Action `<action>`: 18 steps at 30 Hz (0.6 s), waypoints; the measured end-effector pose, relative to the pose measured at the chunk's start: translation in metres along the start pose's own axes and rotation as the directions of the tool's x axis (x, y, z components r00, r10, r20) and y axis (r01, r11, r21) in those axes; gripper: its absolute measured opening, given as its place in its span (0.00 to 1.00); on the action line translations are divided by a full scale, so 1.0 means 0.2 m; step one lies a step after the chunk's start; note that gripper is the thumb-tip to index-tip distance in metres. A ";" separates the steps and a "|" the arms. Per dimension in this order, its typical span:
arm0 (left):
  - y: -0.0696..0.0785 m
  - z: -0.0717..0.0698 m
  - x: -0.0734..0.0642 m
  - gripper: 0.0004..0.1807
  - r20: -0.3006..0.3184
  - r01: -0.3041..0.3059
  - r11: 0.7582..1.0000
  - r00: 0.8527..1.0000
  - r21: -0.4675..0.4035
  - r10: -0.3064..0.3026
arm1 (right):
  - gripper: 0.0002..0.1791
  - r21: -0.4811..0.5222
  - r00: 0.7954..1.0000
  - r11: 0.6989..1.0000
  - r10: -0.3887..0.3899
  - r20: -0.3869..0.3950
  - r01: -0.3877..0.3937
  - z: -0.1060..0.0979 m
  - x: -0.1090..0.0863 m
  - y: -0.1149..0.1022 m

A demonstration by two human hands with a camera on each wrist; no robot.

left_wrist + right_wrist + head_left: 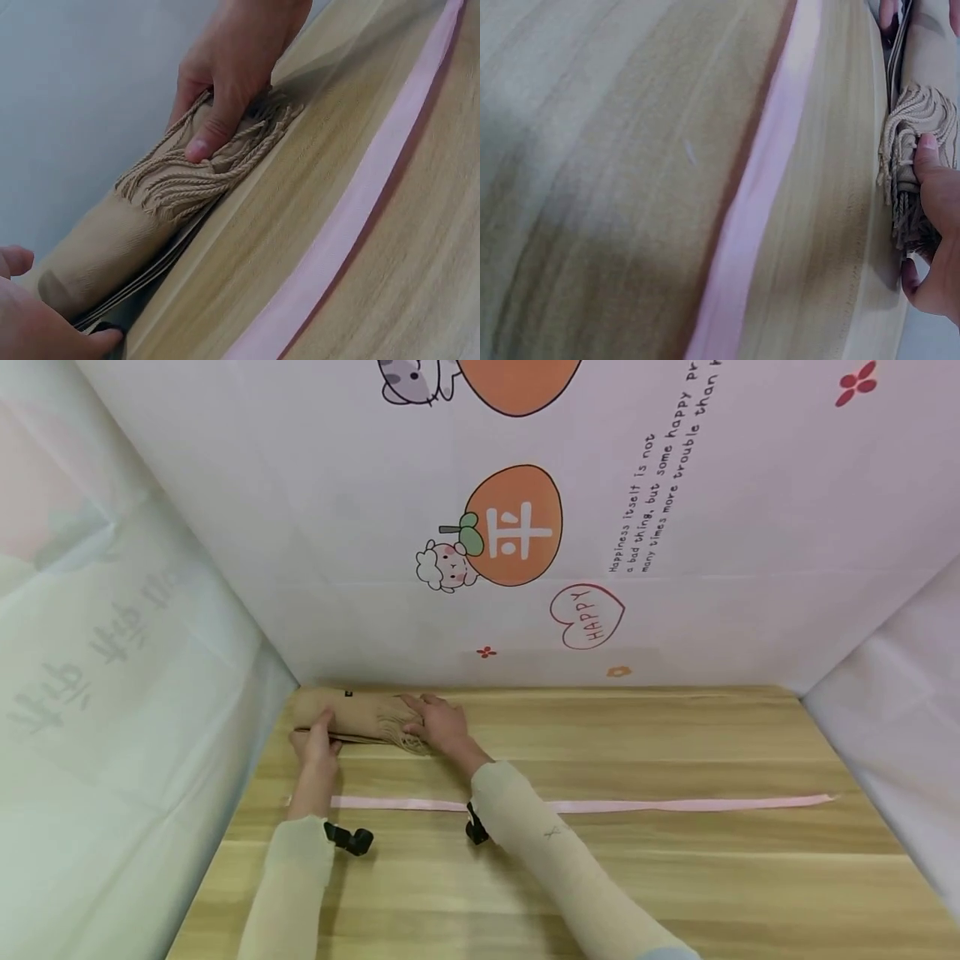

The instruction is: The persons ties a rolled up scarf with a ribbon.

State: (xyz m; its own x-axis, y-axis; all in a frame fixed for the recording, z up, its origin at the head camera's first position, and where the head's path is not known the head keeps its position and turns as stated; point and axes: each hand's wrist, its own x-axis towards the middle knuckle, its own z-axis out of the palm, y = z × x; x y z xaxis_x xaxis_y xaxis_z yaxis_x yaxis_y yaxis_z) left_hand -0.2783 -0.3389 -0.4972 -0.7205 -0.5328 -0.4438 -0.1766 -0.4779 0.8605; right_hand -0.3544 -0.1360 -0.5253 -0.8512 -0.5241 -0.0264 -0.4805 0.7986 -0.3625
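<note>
A folded tan scarf (pixel 358 712) lies along the table's back left edge, its layers stacked into a narrow bundle. Twisted fringe (pixel 184 184) hangs over its right end. My left hand (pixel 317 750) holds the near edge of the bundle toward its left end; part of that hand shows at the lower corner of the left wrist view. At the fringed end my right hand (pixel 444 727) grips the scarf, its thumb (pixel 928 154) lying over the fringe. Most of the right fingers are hidden in the right wrist view.
A pink strip (pixel 660 805) runs across the wooden table (pixel 675 893), nearer than the scarf, and passes beneath my right forearm. Printed white sheeting (pixel 360 568) rises behind the table and along both sides. Black wrist mounts (pixel 351 839) sit on both sleeves.
</note>
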 end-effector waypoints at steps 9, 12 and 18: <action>-0.03 0.01 0.00 0.56 -0.082 -0.026 0.993 0.996 -0.112 0.017 | 0.37 -0.045 1.000 0.999 0.026 -0.013 -0.027 0.06 -0.01 -0.01; -0.01 0.03 -0.01 0.58 -0.071 0.001 0.983 0.997 -0.181 -0.014 | 0.38 -0.058 0.999 0.997 0.039 -0.033 -0.041 0.06 -0.02 -0.02; 0.03 0.08 -0.02 0.55 -0.044 0.015 0.942 0.999 -0.335 -0.031 | 0.39 -0.067 0.997 0.996 0.057 -0.060 -0.061 0.04 -0.02 -0.01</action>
State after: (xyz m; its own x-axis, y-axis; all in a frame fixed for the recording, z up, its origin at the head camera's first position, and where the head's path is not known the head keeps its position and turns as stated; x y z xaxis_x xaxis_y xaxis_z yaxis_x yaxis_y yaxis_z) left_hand -0.2879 -0.3291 -0.4859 -0.6842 -0.5481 -0.4812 0.0474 -0.6918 0.7206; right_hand -0.3482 -0.1376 -0.5322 -0.8883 -0.4592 0.0092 -0.4409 0.8469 -0.2973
